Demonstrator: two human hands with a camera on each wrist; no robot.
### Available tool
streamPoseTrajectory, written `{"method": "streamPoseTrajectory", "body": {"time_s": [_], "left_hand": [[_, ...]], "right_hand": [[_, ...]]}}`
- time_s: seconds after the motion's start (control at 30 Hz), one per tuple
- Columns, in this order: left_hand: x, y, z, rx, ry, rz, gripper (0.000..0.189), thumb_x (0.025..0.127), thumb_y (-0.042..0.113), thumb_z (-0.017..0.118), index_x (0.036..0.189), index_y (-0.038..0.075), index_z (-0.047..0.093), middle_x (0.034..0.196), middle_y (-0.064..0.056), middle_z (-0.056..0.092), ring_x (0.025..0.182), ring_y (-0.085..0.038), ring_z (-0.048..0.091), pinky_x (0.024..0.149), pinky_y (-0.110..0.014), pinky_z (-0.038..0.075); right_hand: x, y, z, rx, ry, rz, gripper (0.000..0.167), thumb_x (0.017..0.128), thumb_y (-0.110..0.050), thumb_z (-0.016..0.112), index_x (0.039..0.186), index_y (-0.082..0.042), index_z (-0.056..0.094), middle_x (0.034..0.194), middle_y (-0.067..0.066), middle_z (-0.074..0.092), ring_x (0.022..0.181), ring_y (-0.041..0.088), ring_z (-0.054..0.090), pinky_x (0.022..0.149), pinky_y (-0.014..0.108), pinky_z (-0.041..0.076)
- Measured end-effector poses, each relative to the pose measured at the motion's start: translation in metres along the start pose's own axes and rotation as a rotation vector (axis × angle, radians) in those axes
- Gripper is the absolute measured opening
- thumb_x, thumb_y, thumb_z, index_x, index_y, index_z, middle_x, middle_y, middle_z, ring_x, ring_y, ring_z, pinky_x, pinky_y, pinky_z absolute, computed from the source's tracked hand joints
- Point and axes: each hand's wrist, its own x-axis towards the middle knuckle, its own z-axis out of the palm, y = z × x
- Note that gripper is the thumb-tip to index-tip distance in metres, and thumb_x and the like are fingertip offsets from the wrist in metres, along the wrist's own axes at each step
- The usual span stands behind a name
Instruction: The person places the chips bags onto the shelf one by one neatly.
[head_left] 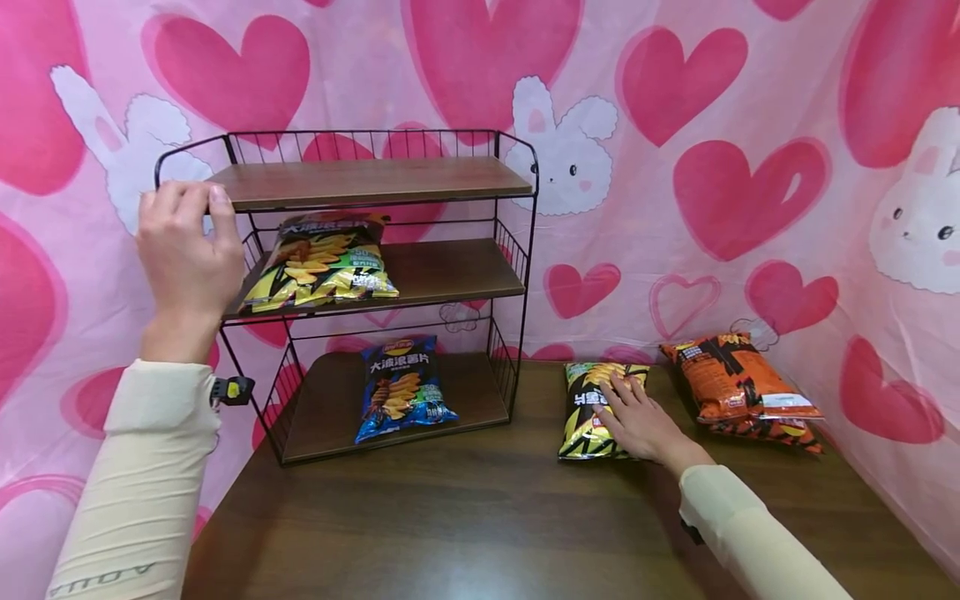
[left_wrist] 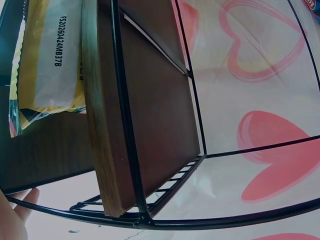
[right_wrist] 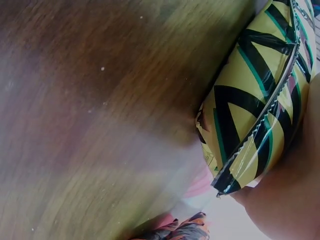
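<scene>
At the upper left of a three-tier rack (head_left: 390, 185), my left hand (head_left: 191, 242) grips the corner of the black frame with bent fingers. The left wrist view shows fingertips (left_wrist: 27, 202) against a black frame bar (left_wrist: 55, 212). My right hand (head_left: 637, 417) lies with extended fingers across a yellow-and-black chip bag (head_left: 585, 429) on the table, right of the rack. In the right wrist view, that bag's zigzag end (right_wrist: 250, 135) faces the camera, with the hand along its side.
Another yellow-black chip bag (head_left: 322, 262) lies on the middle shelf. A blue chip bag (head_left: 401, 387) leans back on the bottom shelf. Orange chip bags (head_left: 735, 379) are stacked at the right on the wooden table (head_left: 480, 517), before a pink heart-print cloth (head_left: 750, 100).
</scene>
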Motion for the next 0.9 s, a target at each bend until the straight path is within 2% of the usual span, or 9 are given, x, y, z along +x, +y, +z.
{"method": "streamPoseTrajectory", "body": {"time_s": [0.13, 0.4, 0.53, 0.63, 0.73, 0.8, 0.87, 0.9], "left_hand": [[0.002, 0.003, 0.002, -0.007, -0.001, -0.066, 0.047, 0.104, 0.031, 0.047, 0.103, -0.009, 0.072, 0.104, -0.030, 0.066, 0.103, -0.053, 0.055, 0.089, -0.062, 0.038], [0.006, 0.009, -0.005, 0.029, -0.073, -0.104, 0.051, 0.104, 0.035, 0.045, 0.107, -0.008, 0.072, 0.112, -0.029, 0.067, 0.111, -0.053, 0.054, 0.092, -0.065, 0.039], [0.007, 0.016, -0.007, 0.084, -0.079, -0.158, 0.052, 0.104, 0.037, 0.044, 0.113, -0.004, 0.074, 0.119, -0.025, 0.069, 0.119, -0.048, 0.052, 0.095, -0.067, 0.040], [0.005, 0.030, -0.012, 0.111, -0.020, -0.181, 0.050, 0.103, 0.037, 0.045, 0.115, -0.001, 0.075, 0.124, -0.019, 0.069, 0.126, -0.039, 0.050, 0.106, -0.058, 0.037], [-0.003, 0.054, -0.017, 0.060, 0.124, -0.113, 0.047, 0.100, 0.036, 0.048, 0.108, -0.001, 0.076, 0.121, -0.016, 0.070, 0.125, -0.033, 0.050, 0.111, -0.045, 0.032], [-0.014, 0.076, -0.017, -0.022, 0.205, -0.022, 0.043, 0.096, 0.033, 0.051, 0.101, -0.002, 0.076, 0.114, -0.018, 0.071, 0.119, -0.036, 0.054, 0.108, -0.043, 0.034], [-0.032, 0.100, -0.013, -0.134, 0.208, 0.095, 0.040, 0.093, 0.030, 0.055, 0.097, -0.004, 0.076, 0.107, -0.020, 0.071, 0.108, -0.041, 0.058, 0.102, -0.046, 0.040], [-0.043, 0.113, -0.009, -0.184, 0.170, 0.152, 0.038, 0.092, 0.029, 0.057, 0.097, -0.004, 0.075, 0.105, -0.021, 0.071, 0.104, -0.043, 0.060, 0.098, -0.047, 0.043]], "right_hand": [[0.001, 0.003, 0.000, 0.013, 0.005, -0.008, 0.066, 0.109, -0.047, 0.036, 0.156, 0.000, 0.037, 0.164, 0.028, 0.025, 0.148, 0.059, 0.017, 0.112, 0.074, 0.025], [0.002, 0.008, -0.011, 0.089, -0.006, -0.038, 0.064, 0.109, -0.042, 0.041, 0.156, 0.002, 0.037, 0.164, 0.030, 0.022, 0.149, 0.058, 0.015, 0.117, 0.070, 0.018], [-0.004, 0.004, -0.023, 0.099, 0.012, -0.010, 0.061, 0.107, -0.039, 0.048, 0.155, -0.002, 0.039, 0.163, 0.027, 0.026, 0.145, 0.057, 0.025, 0.108, 0.076, 0.029], [-0.009, 0.004, -0.031, 0.088, 0.002, 0.021, 0.063, 0.106, -0.039, 0.051, 0.156, -0.003, 0.039, 0.161, 0.027, 0.030, 0.141, 0.058, 0.034, 0.100, 0.078, 0.036], [-0.017, 0.007, -0.036, 0.088, -0.018, 0.059, 0.066, 0.105, -0.040, 0.053, 0.156, -0.001, 0.037, 0.157, 0.030, 0.035, 0.135, 0.058, 0.042, 0.094, 0.077, 0.041], [-0.023, 0.010, -0.039, 0.105, -0.033, 0.089, 0.069, 0.105, -0.041, 0.052, 0.155, 0.004, 0.035, 0.153, 0.033, 0.036, 0.132, 0.057, 0.046, 0.094, 0.075, 0.043], [-0.029, 0.013, -0.041, 0.138, -0.045, 0.119, 0.072, 0.106, -0.041, 0.051, 0.153, 0.010, 0.034, 0.150, 0.038, 0.037, 0.131, 0.057, 0.047, 0.096, 0.073, 0.043], [-0.031, 0.015, -0.042, 0.159, -0.052, 0.136, 0.072, 0.106, -0.041, 0.051, 0.151, 0.012, 0.033, 0.148, 0.040, 0.038, 0.130, 0.057, 0.047, 0.098, 0.071, 0.042]]}}
